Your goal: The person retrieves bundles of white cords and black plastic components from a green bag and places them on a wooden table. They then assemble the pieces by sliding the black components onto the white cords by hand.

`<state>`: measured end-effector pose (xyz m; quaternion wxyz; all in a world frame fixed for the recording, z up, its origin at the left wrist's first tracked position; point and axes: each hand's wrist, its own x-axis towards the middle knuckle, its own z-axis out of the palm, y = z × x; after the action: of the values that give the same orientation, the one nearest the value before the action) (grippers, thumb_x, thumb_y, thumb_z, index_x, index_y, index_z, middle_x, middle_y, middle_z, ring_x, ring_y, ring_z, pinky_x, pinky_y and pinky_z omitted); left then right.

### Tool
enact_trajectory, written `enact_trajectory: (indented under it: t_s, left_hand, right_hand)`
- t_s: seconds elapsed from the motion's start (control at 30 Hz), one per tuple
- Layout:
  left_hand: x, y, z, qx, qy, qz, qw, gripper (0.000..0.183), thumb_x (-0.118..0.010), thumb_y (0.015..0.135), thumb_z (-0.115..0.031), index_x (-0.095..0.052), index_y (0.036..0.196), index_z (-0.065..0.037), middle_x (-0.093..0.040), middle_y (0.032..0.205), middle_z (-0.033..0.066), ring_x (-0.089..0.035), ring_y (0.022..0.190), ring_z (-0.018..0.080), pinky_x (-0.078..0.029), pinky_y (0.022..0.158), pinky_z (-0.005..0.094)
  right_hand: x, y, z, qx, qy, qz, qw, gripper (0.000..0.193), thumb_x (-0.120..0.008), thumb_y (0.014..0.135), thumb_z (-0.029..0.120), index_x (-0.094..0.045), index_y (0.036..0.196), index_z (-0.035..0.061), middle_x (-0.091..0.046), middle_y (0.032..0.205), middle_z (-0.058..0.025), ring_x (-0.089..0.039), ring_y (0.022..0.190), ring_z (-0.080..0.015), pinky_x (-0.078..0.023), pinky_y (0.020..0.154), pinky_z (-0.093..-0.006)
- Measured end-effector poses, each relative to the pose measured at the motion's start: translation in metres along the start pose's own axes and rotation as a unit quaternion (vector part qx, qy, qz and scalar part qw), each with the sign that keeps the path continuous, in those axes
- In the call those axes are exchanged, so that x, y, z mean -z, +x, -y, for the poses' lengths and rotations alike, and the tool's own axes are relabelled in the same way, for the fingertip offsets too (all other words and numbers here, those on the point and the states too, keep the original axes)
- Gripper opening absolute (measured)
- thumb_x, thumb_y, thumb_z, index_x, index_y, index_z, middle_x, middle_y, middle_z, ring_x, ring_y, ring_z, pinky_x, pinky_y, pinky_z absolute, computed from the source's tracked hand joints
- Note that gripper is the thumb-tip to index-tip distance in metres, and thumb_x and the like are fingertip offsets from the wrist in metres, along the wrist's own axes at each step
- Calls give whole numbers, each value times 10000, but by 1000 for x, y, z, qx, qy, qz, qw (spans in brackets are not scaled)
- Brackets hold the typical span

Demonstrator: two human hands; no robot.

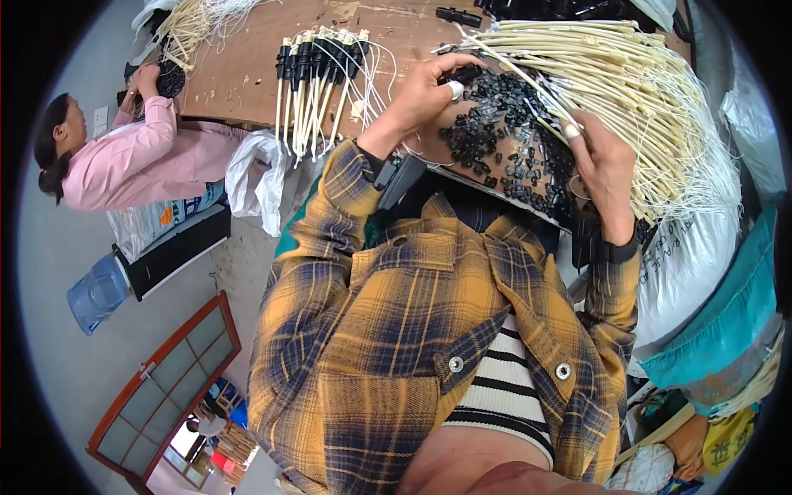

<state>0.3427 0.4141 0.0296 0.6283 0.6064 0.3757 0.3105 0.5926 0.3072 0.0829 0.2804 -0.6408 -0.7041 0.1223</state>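
My left hand (425,95) is closed, its thumb and fingers pinching a black plastic connector piece (467,75) above the wooden table. One finger wears a whitish covering. My right hand (602,155) is closed around a cream sleeved cable (528,76), which slants up and left past my left hand. Its thumb is wrapped in a pale covering. Between the two hands spreads a pile of small black and clear plastic parts (507,124). A large bundle of cream sleeved cables (627,91) with loose white threads lies beyond and beside my right hand.
Left of my left hand lie cream cables fitted with black connectors (309,62). A single black connector (459,16) rests at the far side. Another person in pink (136,161) works at the table's left end. White sacks (689,272) stand at the right, a blue water bottle (99,294) at the left.
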Motion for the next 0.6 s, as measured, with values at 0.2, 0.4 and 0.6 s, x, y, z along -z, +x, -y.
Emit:
enact_trajectory:
  t_s: [0.2,0.4,0.6]
  left_hand:
    - [7,-1,-4,77,-45,-63,994,431,-483,796,111,-662,1133,-91,-596,957,-31,-521,783,57,-438,665,195]
    - [32,4,20,-67,194,-20,979,440,-599,807,35,-673,1158,-219,-672,1025,27,-598,821,95,-475,662,226]
    - [52,4,7,-167,334,-4,928,393,-622,818,-70,-659,1163,-254,-685,1109,2,-577,1084,182,-222,1092,448]
  right_hand:
    - [4,-19,4,-53,131,24,990,199,-658,876,111,-675,1039,-2,-565,629,-47,-462,536,-89,-389,513,-238]
    - [7,-19,1,35,54,37,997,174,-675,844,107,-697,997,27,-691,833,-146,-662,660,-224,-495,597,-295]
    - [3,-18,-1,21,47,31,998,191,-682,824,94,-698,1012,62,-690,857,-126,-655,648,-262,-498,588,-302]
